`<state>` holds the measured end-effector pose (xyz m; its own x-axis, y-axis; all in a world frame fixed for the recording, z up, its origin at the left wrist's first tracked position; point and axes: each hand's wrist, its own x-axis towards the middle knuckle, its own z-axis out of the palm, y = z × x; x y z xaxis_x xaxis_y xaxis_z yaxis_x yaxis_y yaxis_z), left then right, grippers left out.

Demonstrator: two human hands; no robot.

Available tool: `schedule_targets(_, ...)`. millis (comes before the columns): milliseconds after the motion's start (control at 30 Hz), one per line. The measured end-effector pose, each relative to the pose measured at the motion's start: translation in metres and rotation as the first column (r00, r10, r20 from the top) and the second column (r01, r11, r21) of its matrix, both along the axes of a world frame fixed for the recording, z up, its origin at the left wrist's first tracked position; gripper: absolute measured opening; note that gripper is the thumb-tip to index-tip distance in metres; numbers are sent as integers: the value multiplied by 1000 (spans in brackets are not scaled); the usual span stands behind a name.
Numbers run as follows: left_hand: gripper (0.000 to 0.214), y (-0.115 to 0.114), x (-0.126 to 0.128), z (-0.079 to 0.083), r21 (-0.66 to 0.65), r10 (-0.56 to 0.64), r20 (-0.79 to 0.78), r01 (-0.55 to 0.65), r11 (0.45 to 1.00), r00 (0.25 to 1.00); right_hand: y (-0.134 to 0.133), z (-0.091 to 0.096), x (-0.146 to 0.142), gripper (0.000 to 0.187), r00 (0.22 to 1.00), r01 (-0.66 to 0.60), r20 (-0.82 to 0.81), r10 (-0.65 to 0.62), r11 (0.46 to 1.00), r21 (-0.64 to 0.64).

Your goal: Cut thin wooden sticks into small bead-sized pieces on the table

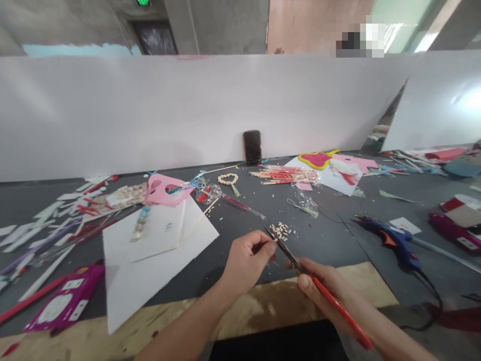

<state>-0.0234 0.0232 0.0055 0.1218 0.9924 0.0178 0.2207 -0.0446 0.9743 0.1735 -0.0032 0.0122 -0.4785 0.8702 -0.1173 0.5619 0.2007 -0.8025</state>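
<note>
My right hand [319,286] is closed around the red handles of a pair of scissors [338,303], whose dark blades point up and left. Close to the blades, my left hand [250,258] pinches thumb and forefinger together. What sits in that pinch is too small and covered to make out. Just beyond the blade tips lies a pile of short pale pieces [281,231] on the dark tabletop [240,215].
Left lies white board [143,286] with a pink mask [169,189]. A heart-shaped bead loop [228,178], a phone [252,147] and bagged red-and-pale sticks [287,174] are farther back. Right is a blue glue gun [393,240]; left front, a purple packet [67,299]. A white panel [188,110] stands behind.
</note>
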Motion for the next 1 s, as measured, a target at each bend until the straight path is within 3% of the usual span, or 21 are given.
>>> schedule_targets(100, 19, -3, 3, 3, 14, 17, -70, -16, 1000, 997, -2, -7, 5, 44, 1000, -17, -14, 17, 1000, -5)
schedule_targets(200, 19, -6, 6, 4, 8, 4, -84, -3, 1000, 996, 0, -16, 14, 41, 998, -7, 68, -2, 991, 131)
schedule_targets(333, 17, -9, 16, -2, -96, -37, 100, 47, 994, 994, 4, -21, 25, 51, 969, -20, 237, -71, 932, 361)
schedule_targets(433, 15, -11, 25, -10, -158, -26, 237, 65, 985, 971, 3, -20, 29, 60, 935, -59, 338, -110, 889, 455)
schedule_targets(800, 18, -19, 41, -18, -131, -25, 367, 78, 988, 930, -9, -24, 34, 65, 961, -73, 270, -52, 899, 432)
schedule_targets(1000, 15, -18, 39, -17, -77, -49, 286, 74, 994, 957, -7, -27, 32, 55, 936, -85, 334, -110, 851, 518)
